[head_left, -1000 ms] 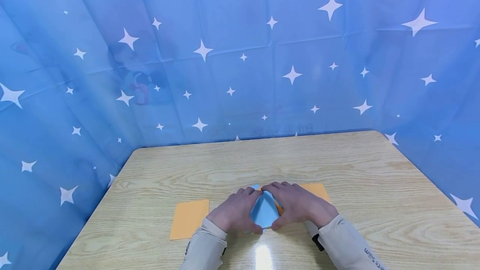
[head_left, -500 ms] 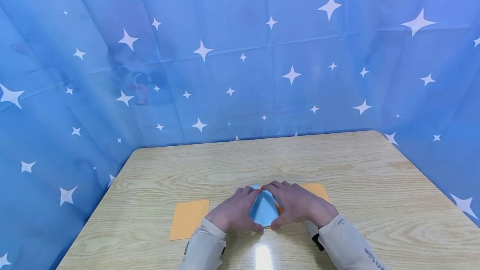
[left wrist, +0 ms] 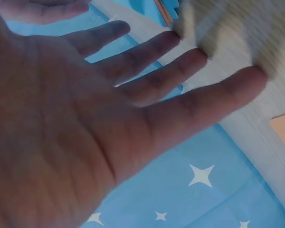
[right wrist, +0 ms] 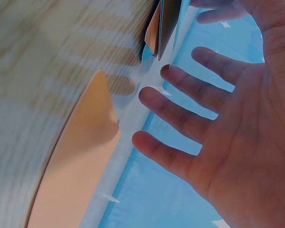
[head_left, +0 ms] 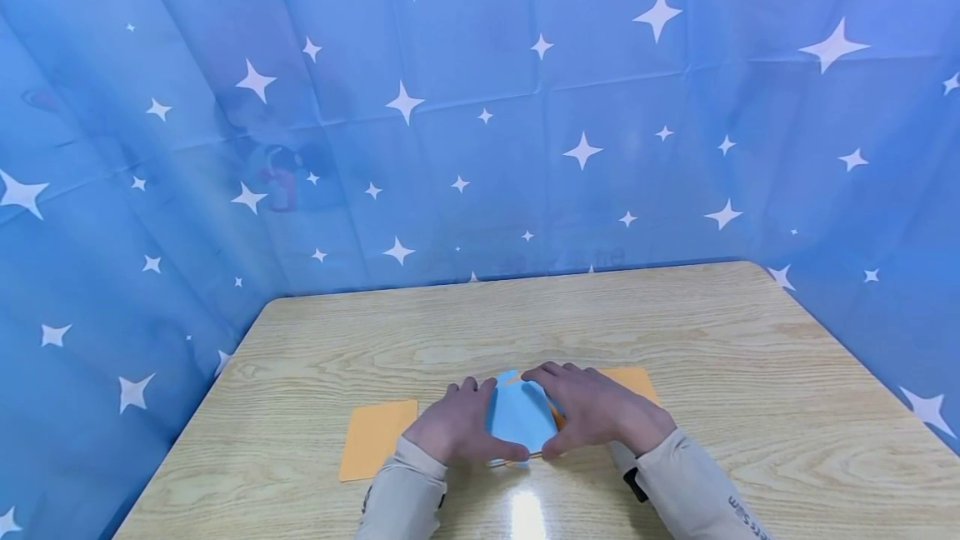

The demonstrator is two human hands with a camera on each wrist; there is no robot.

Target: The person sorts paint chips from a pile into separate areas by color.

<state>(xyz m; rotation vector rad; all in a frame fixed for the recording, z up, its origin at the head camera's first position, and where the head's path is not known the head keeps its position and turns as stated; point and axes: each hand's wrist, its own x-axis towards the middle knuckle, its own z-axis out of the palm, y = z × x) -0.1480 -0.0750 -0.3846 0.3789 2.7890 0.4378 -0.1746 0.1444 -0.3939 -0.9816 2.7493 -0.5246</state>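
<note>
A small stack of blue and orange cards, with a blue card (head_left: 521, 415) on top, lies on the table between my two hands. Its layers look uneven, orange edges showing at the front and back. My left hand (head_left: 467, 425) is at the stack's left side, thumb along the front edge and fingers apart from the far left corner. On the other side my right hand (head_left: 600, 411) spreads thumb and forefinger by the right edge; contact is hard to tell. Both wrist views show straight fingers, with the stack (right wrist: 167, 28) beyond the right fingertips.
One orange card (head_left: 377, 440) lies flat to the left of my left hand. Another orange card (head_left: 633, 382) lies partly behind my right hand. The wooden table (head_left: 787, 407) ends at a blue star-patterned curtain (head_left: 480, 148).
My left hand has shifted slightly left and its fingers have drawn away from the stack, uncovering more of the top blue card. The right hand stays in place.
</note>
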